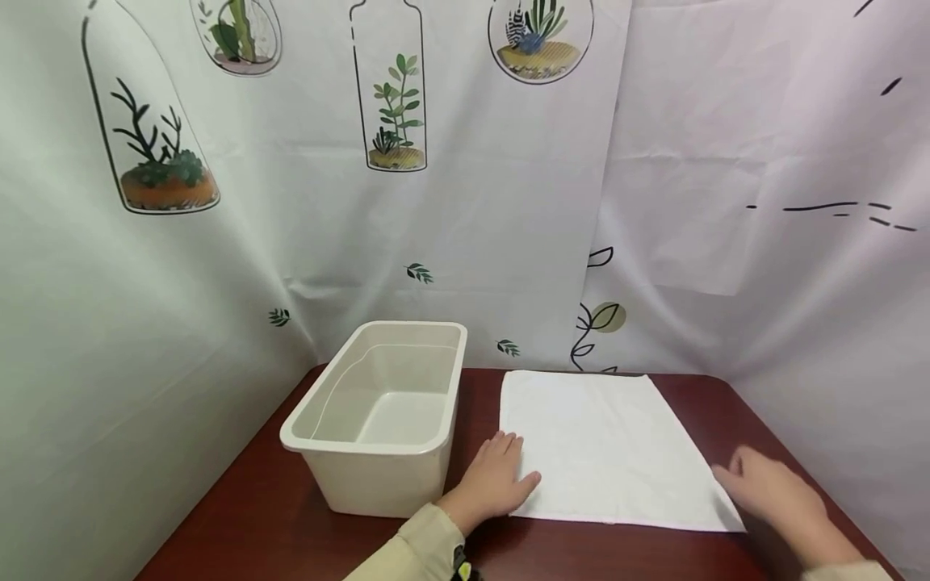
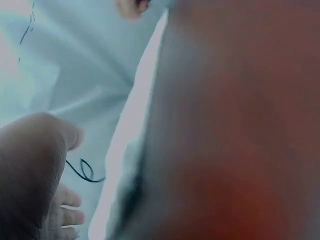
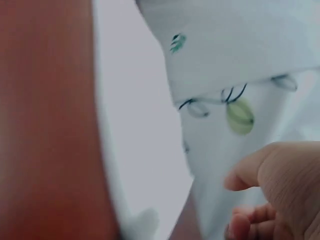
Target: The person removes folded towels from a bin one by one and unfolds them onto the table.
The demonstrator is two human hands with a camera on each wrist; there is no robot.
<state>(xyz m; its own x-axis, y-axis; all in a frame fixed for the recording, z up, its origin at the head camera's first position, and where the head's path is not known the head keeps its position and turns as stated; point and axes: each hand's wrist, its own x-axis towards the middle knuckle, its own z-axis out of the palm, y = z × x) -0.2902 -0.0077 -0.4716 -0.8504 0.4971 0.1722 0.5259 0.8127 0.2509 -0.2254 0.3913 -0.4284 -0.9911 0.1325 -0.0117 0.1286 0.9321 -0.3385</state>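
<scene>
A white cloth (image 1: 603, 452) lies spread flat on the dark red table, its front edge towards me. My left hand (image 1: 496, 476) rests at the cloth's left edge, fingers stretched forward and thumb spread out over the cloth. Beside the front right corner is my right hand (image 1: 777, 492), slightly blurred. In the right wrist view, the fingers (image 3: 250, 220) of that hand are loosely bent, the thumb stands apart from them, and nothing shows between. The left wrist view has the cloth (image 2: 127, 130) as a slanted white strip beside the left hand (image 2: 35, 160).
A deep off-white plastic tub (image 1: 385, 476) stands left of the cloth, close to my left forearm; nothing shows inside it. White curtains printed with plants in jars (image 1: 395, 121) hang behind the table (image 1: 240, 516) and along both sides.
</scene>
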